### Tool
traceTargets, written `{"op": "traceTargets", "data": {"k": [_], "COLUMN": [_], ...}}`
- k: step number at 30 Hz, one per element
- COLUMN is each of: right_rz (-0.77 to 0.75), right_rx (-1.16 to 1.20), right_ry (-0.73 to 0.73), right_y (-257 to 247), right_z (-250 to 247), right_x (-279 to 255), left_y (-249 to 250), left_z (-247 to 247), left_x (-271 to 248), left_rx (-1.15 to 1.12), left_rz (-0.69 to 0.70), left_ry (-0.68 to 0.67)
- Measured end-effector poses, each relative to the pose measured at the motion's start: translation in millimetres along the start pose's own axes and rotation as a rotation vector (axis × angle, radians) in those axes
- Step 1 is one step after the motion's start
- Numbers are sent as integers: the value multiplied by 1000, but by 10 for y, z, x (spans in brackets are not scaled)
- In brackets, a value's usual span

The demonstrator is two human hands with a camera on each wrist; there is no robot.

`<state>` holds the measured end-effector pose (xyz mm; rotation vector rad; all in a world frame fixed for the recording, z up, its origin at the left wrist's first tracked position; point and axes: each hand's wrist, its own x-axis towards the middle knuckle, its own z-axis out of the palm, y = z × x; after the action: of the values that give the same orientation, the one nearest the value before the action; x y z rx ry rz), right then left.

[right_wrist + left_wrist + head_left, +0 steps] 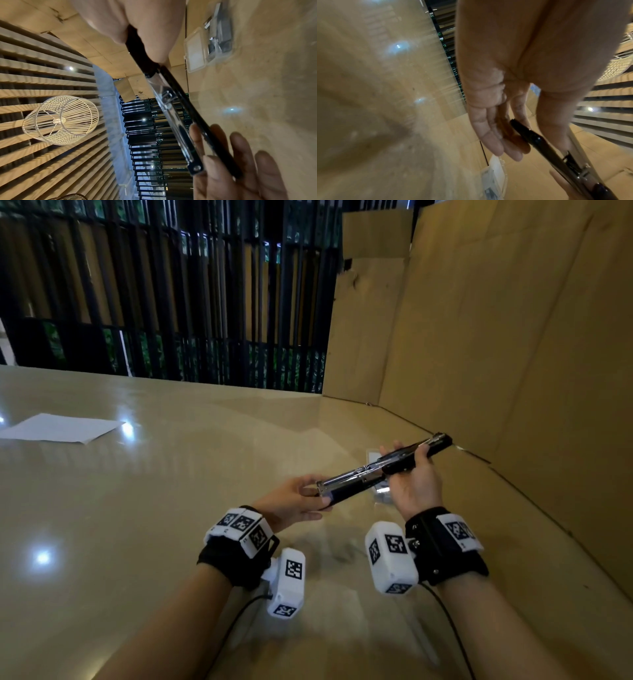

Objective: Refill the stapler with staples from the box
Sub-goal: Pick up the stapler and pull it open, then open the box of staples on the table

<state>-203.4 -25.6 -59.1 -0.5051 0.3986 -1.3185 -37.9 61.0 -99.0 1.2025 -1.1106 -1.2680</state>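
The stapler (pixel 359 477) (pixel 544 146) (pixel 173 108) is swung open almost flat, its shiny metal magazine facing up and its black parts at both ends. It is held slanted above the table. My right hand (pixel 411 460) (pixel 135 40) grips the far black end with curled fingers. My left hand (pixel 317 494) (pixel 532 142) pinches the near end, fingers beneath and thumb on the metal. A clear plastic staple box (pixel 380 494) (pixel 494 174) (pixel 205 44) lies on the table under the stapler with its lid open.
The glossy beige table (pixel 171 491) carries a white sheet of paper (pixel 61 428) at the far left. Cardboard panels (pixel 513 354) wall off the right side and back right. A black slatted screen (pixel 171 302) stands behind the table.
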Motion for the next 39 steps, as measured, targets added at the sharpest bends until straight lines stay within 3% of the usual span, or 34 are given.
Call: {"op": "traceTargets", "data": {"k": [6, 10, 14, 17, 20, 24, 27, 33, 39], "right_rz": [101, 199, 242, 210, 145, -4, -88, -46, 9], "right_rx": [38, 4, -205, -465, -574, -656, -891, -1360, -1942], "right_ry": [-65, -103, -124, -126, -84, 30, 76, 22, -43], "right_y": [100, 155, 133, 58, -123, -390, -475, -371, -149], "right_z": [-7, 39, -10, -64, -105, -221, -292, -316, -257], "right_x": [54, -17, 19, 73, 83, 171, 192, 351, 763], "left_y": [128, 176, 210, 215, 238, 213, 206, 244, 236], "left_z": [68, 81, 146, 185, 177, 115, 66, -57, -112], "left_x": [-102, -119, -122, -90, -73, -24, 21, 55, 73], "left_rx": [-111, -62, -87, -98, -118, -192, -199, -265, -337], "left_rz": [30, 9, -9, -7, 3, 27, 43, 71, 56], "left_ry": [-123, -271, -341, -287, -199, -8, 103, 261, 299]}}
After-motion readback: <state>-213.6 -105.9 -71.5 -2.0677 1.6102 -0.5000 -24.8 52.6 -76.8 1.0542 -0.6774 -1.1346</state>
